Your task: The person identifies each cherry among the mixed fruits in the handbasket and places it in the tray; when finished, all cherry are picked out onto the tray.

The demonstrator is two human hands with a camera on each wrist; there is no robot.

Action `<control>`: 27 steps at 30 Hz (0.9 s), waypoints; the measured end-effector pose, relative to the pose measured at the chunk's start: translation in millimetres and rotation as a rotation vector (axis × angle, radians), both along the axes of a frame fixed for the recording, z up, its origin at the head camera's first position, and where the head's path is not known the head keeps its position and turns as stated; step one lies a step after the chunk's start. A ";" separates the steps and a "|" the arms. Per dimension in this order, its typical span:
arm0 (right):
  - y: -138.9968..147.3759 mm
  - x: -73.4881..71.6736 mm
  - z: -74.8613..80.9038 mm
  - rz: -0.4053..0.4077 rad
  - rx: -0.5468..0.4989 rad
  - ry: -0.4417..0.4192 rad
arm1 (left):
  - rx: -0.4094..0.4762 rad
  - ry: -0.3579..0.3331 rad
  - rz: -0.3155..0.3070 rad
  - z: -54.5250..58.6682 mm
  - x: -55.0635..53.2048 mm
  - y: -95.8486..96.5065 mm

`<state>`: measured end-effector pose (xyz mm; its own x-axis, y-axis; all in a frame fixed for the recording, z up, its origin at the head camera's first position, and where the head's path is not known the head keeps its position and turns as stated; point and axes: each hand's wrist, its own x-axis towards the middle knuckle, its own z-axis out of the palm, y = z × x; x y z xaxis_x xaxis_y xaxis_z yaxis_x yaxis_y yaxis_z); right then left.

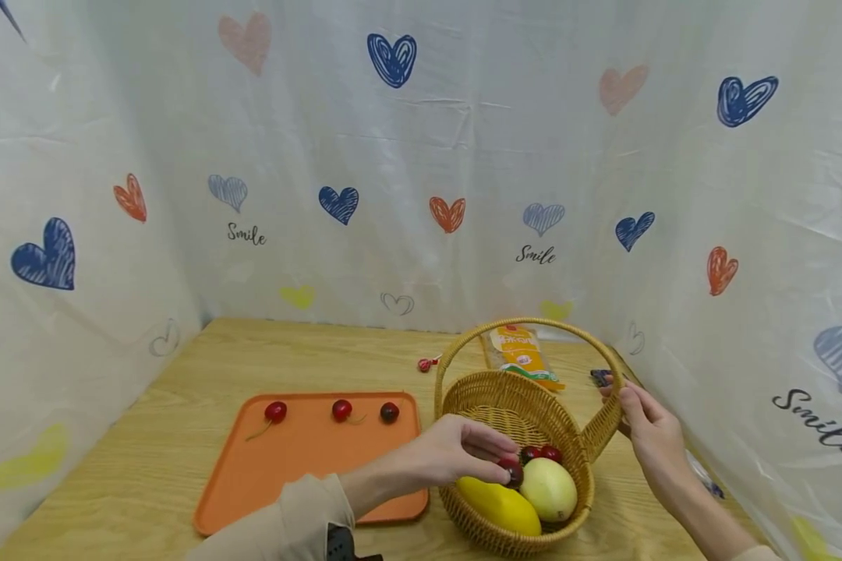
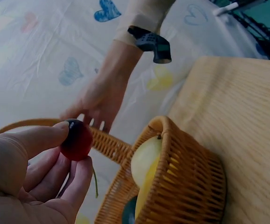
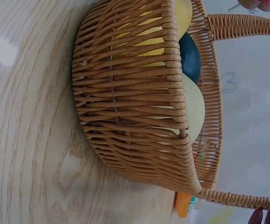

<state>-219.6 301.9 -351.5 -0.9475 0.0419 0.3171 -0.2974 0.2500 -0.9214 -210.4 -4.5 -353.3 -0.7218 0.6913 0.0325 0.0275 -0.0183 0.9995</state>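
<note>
My left hand (image 1: 456,456) pinches a dark red cherry (image 2: 76,140) between thumb and fingers, its green stem hanging down. It is over the wicker basket (image 1: 463,522). At the right side, my right hand (image 1: 649,436) holds the basket's arched handle (image 1: 526,321). Inside lie a yellow elongated fruit (image 1: 501,506), a pale green round fruit (image 1: 549,489) and two cherries (image 1: 550,454). A dark green rounded thing (image 3: 189,58) shows between them in the right wrist view; its kind is unclear. An orange tray (image 1: 309,475) left of the basket bears three cherries (image 1: 276,411).
Behind the basket lies an orange-and-clear food packet (image 1: 522,354). A small red wrapped candy (image 1: 426,364) sits to its left. Dark small items (image 1: 599,378) lie by the right hand, partly hidden. A heart-printed curtain (image 1: 393,156) encloses the wooden table (image 1: 154,444).
</note>
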 end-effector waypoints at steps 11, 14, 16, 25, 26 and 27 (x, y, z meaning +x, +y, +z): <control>0.3 -0.5 0.2 -0.003 0.004 0.001 | -0.054 0.003 0.197 -0.9 -4.3 -85.5; 0.9 -0.3 1.0 -0.010 0.026 -0.005 | -0.061 -0.001 0.243 -0.6 -7.7 -103.5; 1.3 0.0 1.4 -0.013 0.031 -0.006 | -0.061 0.006 0.259 -1.3 -10.4 -109.7; -0.6 1.0 1.1 -0.036 0.011 -0.031 | -0.102 0.030 0.265 -24.6 -21.3 -107.5; -0.9 1.1 1.2 -0.040 0.020 -0.033 | -0.105 0.038 0.264 -29.5 -22.0 -107.4; -1.3 1.1 1.3 -0.043 0.029 -0.034 | -0.111 0.044 0.264 -34.4 -22.5 -107.6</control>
<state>-218.5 300.7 -350.2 -0.9553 0.0743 0.2863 -0.2542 0.2887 -0.9231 -232.9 -112.1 -387.7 -0.8769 0.4806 0.0019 0.0597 0.1049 0.9927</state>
